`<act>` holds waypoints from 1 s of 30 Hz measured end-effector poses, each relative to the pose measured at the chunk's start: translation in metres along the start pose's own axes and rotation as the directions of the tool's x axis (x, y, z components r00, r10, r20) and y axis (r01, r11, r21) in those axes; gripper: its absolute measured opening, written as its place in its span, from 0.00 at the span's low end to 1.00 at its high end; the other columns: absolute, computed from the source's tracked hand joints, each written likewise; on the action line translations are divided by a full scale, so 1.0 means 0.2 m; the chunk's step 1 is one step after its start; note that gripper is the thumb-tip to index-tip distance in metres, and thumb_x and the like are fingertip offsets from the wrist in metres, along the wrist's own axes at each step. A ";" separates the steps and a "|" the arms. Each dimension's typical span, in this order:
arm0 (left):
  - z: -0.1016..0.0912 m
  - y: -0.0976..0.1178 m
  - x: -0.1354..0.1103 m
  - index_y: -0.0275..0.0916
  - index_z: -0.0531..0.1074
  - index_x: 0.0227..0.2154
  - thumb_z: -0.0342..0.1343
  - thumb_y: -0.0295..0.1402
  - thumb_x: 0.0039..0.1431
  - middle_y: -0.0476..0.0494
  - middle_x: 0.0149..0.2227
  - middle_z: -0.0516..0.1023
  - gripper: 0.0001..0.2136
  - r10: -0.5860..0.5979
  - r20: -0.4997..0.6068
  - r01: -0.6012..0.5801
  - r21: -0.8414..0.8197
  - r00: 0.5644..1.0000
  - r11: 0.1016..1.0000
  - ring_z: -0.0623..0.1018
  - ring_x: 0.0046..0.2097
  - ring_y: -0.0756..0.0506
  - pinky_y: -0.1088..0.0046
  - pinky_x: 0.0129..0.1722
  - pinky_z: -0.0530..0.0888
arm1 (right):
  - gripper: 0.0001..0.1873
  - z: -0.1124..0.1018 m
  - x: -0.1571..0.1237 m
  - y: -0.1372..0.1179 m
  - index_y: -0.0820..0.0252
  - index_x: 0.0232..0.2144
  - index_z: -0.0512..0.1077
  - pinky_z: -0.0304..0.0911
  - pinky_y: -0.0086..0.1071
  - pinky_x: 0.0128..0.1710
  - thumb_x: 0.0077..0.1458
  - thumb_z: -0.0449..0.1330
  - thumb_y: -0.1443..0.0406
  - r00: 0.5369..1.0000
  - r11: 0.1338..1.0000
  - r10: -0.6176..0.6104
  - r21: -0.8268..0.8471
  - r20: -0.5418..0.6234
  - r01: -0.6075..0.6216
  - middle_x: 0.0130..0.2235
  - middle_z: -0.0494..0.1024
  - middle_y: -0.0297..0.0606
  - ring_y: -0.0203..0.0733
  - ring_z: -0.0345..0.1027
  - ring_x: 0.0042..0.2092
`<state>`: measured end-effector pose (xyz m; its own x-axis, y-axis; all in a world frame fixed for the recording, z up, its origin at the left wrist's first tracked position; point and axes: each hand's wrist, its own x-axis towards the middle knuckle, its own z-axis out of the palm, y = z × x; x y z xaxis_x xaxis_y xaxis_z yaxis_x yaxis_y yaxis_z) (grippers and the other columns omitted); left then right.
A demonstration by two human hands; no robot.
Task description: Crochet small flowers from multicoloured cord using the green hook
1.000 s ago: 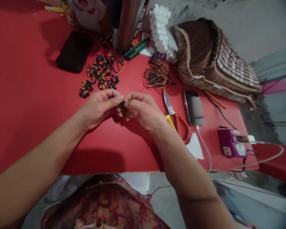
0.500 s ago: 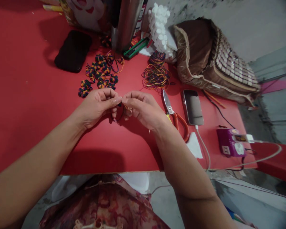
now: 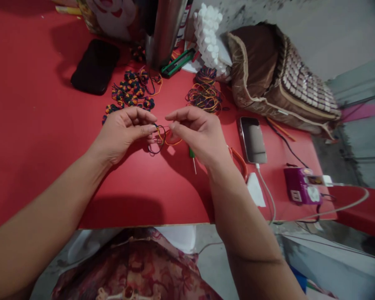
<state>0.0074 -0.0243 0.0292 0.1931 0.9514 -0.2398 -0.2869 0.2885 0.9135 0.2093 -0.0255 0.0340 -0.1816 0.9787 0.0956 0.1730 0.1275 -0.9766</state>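
My left hand (image 3: pixel 129 132) pinches several thin coloured cords (image 3: pixel 160 142), dark and orange, that hang in loops below the fingertips. A short gap to the right, my right hand (image 3: pixel 195 131) has thumb and forefinger closed on a strand of the same cords, stretched towards the left hand. A green-handled tool with a thin metal shaft (image 3: pixel 192 160) lies under the right hand, its upper end hidden. Behind the left hand sit knotted multicolour cord pieces (image 3: pixel 133 91). Past the right hand lies a loose bundle of the cord (image 3: pixel 204 98). Scissors with red handles (image 3: pixel 240 162) are mostly covered by my right wrist.
On the red table (image 3: pixel 43 158) are a black phone (image 3: pixel 96 66), a plugged-in phone (image 3: pixel 253 140), a purple power box (image 3: pixel 303 186) and a green cutter (image 3: pixel 178 63). A steel bottle (image 3: pixel 168 33) and brown bag (image 3: pixel 284 79) stand at the back.
My hands have moved apart and slightly up, with cord loops now visible between them. The right hand now covers the scissor blades, and the green-handled tool shows more.
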 end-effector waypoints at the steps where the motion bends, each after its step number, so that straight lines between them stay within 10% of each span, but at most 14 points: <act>1: 0.00 0.00 0.00 0.35 0.80 0.36 0.72 0.22 0.50 0.48 0.30 0.83 0.11 0.006 0.008 -0.006 0.009 1.000 1.000 0.83 0.29 0.49 0.72 0.32 0.84 | 0.06 -0.01 0.00 0.00 0.55 0.40 0.81 0.70 0.35 0.38 0.59 0.67 0.67 0.999 0.993 -0.050 -0.108 -0.003 0.050 0.35 0.78 0.32 0.36 0.70 0.34; 7: 0.00 -0.01 -0.01 0.36 0.80 0.34 0.70 0.24 0.53 0.46 0.29 0.84 0.07 0.016 0.119 -0.020 0.033 0.993 0.999 0.84 0.28 0.46 0.65 0.36 0.85 | 0.05 0.00 -0.01 -0.01 0.53 0.33 0.82 0.69 0.40 0.43 0.61 0.68 0.68 0.982 0.898 -0.186 -0.404 0.009 0.174 0.37 0.77 0.38 0.44 0.69 0.40; 20: -0.02 0.00 -0.02 0.35 0.79 0.33 0.73 0.24 0.51 0.46 0.25 0.82 0.09 -0.140 0.206 0.148 -0.023 0.968 0.989 0.81 0.26 0.48 0.71 0.30 0.83 | 0.15 -0.01 0.00 -0.06 0.57 0.30 0.79 0.61 0.29 0.24 0.54 0.78 0.56 0.988 0.980 0.153 0.128 0.011 -0.153 0.24 0.75 0.29 0.31 0.63 0.24; 30: -0.01 -0.01 -0.02 0.36 0.80 0.34 0.73 0.28 0.52 0.47 0.26 0.82 0.09 -0.112 0.156 0.118 -0.029 0.981 0.993 0.79 0.23 0.48 0.70 0.24 0.81 | 0.13 0.05 0.00 -0.02 0.57 0.31 0.76 0.61 0.27 0.23 0.55 0.76 0.59 0.979 0.965 0.202 0.167 0.023 -0.203 0.25 0.79 0.30 0.31 0.66 0.24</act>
<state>0.0061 -0.0280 0.0275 0.3683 0.8846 -0.2861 -0.2889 0.4014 0.8692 0.1994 -0.0268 0.0354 -0.1652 0.9804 -0.1076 0.0422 -0.1020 -0.9939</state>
